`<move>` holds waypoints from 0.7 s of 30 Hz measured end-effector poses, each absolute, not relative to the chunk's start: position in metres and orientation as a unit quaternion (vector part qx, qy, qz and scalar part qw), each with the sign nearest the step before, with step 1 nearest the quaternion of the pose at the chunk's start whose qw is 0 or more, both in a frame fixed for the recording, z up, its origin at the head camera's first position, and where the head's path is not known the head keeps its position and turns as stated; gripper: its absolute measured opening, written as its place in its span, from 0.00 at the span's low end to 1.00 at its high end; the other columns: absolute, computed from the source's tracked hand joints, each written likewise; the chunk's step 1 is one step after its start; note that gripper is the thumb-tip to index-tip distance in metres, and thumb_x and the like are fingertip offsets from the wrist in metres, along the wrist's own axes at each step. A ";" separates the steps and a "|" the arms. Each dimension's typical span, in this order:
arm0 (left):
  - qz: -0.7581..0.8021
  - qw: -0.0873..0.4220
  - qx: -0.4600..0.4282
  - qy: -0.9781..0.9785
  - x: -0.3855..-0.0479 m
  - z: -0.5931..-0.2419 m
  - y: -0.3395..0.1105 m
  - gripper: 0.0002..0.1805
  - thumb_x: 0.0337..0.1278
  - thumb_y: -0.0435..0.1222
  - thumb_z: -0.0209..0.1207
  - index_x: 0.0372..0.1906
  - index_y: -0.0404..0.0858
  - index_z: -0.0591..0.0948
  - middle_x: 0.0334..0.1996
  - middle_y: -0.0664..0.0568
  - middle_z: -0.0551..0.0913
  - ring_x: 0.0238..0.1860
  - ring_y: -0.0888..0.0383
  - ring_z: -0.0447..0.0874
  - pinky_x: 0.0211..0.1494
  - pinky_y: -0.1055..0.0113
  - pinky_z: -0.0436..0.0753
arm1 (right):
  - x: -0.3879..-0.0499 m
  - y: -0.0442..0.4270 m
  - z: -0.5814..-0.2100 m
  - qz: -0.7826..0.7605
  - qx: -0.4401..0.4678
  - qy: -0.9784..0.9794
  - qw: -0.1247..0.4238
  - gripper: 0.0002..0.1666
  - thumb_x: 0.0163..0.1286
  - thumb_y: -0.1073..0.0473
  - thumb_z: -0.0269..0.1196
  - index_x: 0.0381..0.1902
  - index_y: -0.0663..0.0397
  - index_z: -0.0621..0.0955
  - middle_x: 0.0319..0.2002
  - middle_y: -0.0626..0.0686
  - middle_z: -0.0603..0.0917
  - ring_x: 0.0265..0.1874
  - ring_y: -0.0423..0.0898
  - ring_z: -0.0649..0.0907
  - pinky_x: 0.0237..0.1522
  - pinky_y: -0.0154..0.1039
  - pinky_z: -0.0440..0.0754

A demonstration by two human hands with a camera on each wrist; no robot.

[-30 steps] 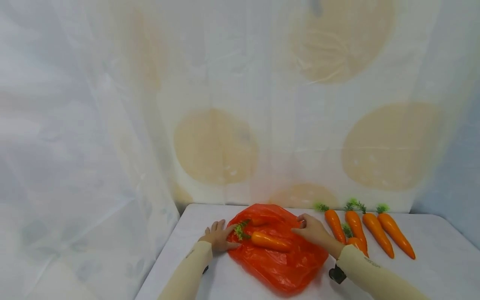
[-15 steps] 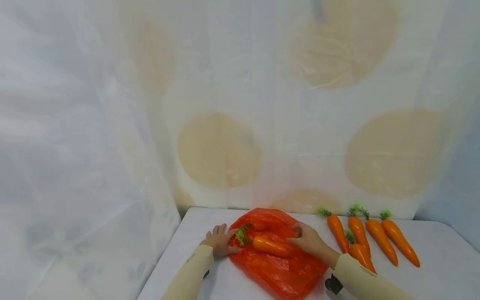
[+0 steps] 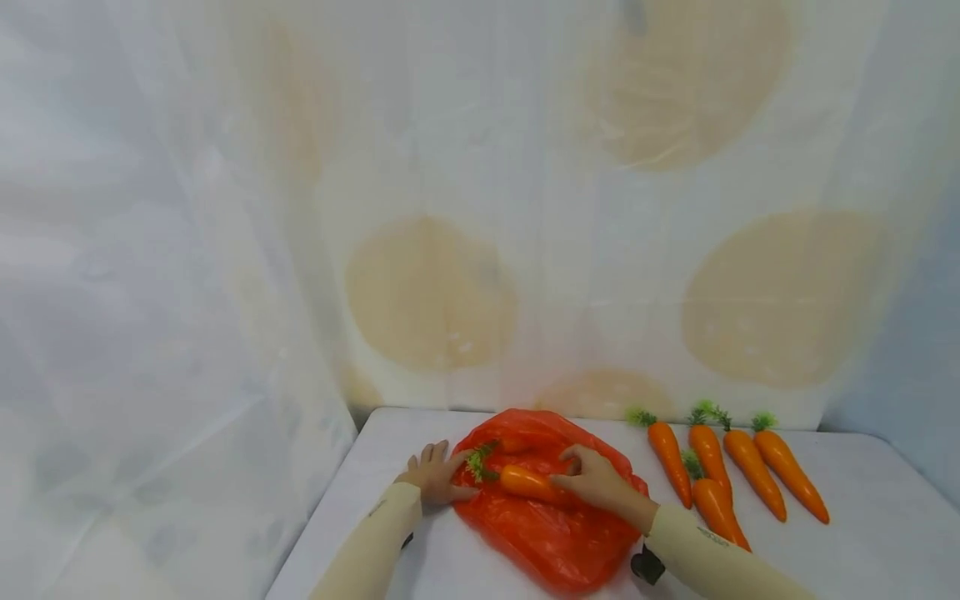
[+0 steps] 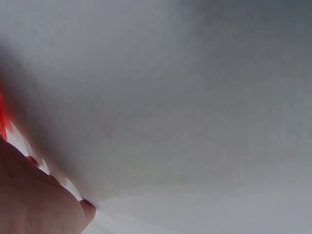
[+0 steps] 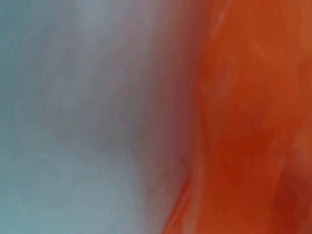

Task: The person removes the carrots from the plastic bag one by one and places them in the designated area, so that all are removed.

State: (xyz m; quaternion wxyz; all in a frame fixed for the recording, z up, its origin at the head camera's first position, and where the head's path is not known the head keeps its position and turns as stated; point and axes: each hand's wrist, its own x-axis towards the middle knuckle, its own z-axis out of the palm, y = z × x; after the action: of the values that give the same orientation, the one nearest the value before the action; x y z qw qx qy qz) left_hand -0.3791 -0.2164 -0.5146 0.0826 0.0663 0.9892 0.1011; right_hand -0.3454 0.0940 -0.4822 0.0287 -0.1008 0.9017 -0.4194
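Observation:
A crumpled red plastic bag (image 3: 555, 537) lies on the white table. On it, stem to the left, is an orange carrot (image 3: 525, 482) with green leaves; a second carrot (image 3: 513, 446) shows dimly through red plastic behind it. My left hand (image 3: 435, 477) rests at the bag's left edge, fingers spread, thumb beside the leaves. In the left wrist view that hand (image 4: 41, 197) touches the pale surface. My right hand (image 3: 600, 483) is over the carrot's tip, its thumb against the carrot and forefinger bent; whether it grips is hidden. Red plastic (image 5: 253, 117) fills the right wrist view's right side.
Several more carrots (image 3: 757, 471) lie on the table (image 3: 862, 542) to the right of the bag, leaves pointing away from me. One carrot (image 3: 717, 510) lies nearer, overlapping another. A pale curtain (image 3: 585, 275) with tan circles hangs behind the table's far edge.
My right hand has moved left and slightly nearer, from the bag's right part onto the carrot's tip, now covering it. The bag's right edge has shifted slightly left. My left hand stays put.

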 end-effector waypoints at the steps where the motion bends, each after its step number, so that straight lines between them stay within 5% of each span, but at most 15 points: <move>1: 0.106 0.083 0.065 0.989 -0.378 -0.512 -0.216 0.46 0.46 0.68 0.63 0.72 0.59 0.67 0.75 0.43 0.56 0.73 0.38 0.53 0.72 0.33 0.58 | -0.346 0.092 -0.482 -0.418 -0.103 0.902 0.025 0.27 0.59 0.51 0.73 0.50 0.60 0.78 0.31 0.50 0.79 0.29 0.44 0.76 0.31 0.36 0.78; 21: 0.106 0.086 0.067 0.988 -0.370 -0.504 -0.213 0.45 0.48 0.69 0.61 0.72 0.57 0.66 0.75 0.43 0.57 0.73 0.39 0.53 0.73 0.34 0.57 | -0.348 0.078 -0.496 -0.376 -0.211 0.895 0.112 0.25 0.56 0.51 0.75 0.49 0.53 0.79 0.37 0.48 0.79 0.35 0.45 0.76 0.40 0.41 0.80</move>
State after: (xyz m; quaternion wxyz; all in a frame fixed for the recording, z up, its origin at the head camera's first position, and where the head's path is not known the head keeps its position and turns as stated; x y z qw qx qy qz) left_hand -0.3702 -0.2133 -0.5041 0.0857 0.0670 0.9884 0.1063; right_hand -0.3475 0.0780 -0.4957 0.1123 -0.2105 0.8953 -0.3762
